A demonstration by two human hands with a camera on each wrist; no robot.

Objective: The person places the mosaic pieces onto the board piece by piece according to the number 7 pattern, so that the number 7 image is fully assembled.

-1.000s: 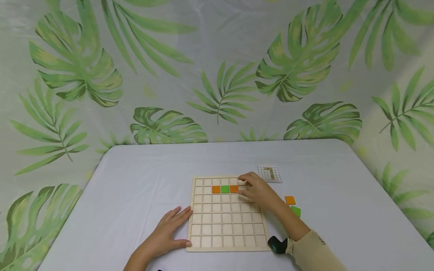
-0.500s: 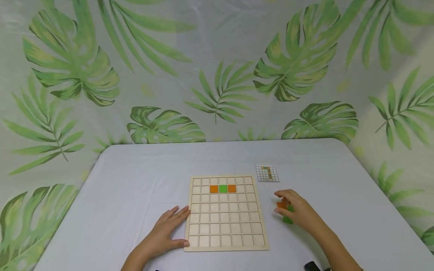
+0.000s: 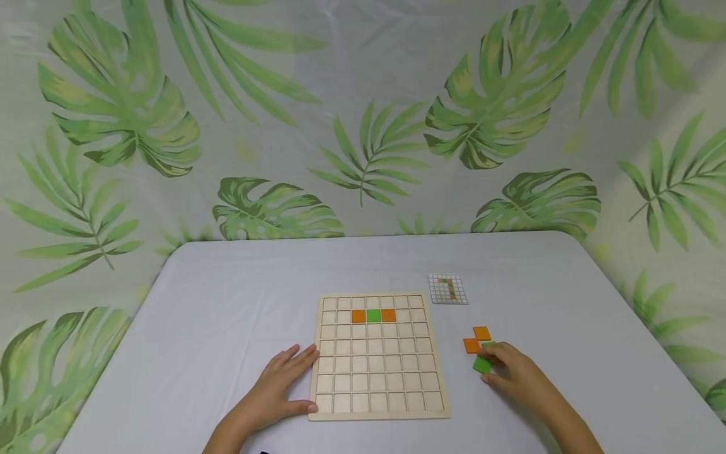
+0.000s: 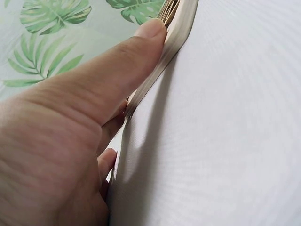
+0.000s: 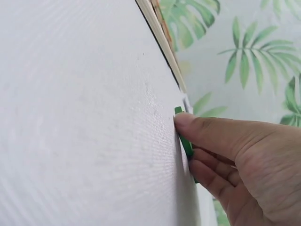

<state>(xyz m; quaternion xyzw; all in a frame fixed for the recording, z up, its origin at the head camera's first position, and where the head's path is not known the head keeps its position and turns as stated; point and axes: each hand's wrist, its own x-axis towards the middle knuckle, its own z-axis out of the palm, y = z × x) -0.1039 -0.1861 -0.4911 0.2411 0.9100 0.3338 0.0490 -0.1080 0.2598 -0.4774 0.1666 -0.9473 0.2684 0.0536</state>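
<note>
A wooden grid board [image 3: 340, 364] lies on the table with an orange tile [image 3: 358, 316], a green tile [image 3: 373, 315] and another orange tile [image 3: 388, 314] side by side in its second row from the far edge. My left hand [image 3: 279, 388] rests at the board's left edge, fingers spread, the thumb [image 4: 149, 29] on the rim. To the right of the board, my right hand [image 3: 513, 372] pinches a loose green tile [image 3: 482, 364] between thumb and fingers. In the right wrist view that green tile [image 5: 186, 145] shows edge-on, low over the cloth.
Two loose orange tiles [image 3: 471, 345] lie just beyond my right fingers, with another green piece [image 3: 489, 344] partly hidden by them. A small printed grid card [image 3: 448, 289] lies past the board's far right corner. A white cloth [image 3: 255, 277] covers the table; a leaf-patterned backdrop [image 3: 374, 126] stands behind.
My right hand has moved from the board's upper right, beside the orange tile, down and right to the loose tiles, and now pinches a green one. My left hand stays at the board.
</note>
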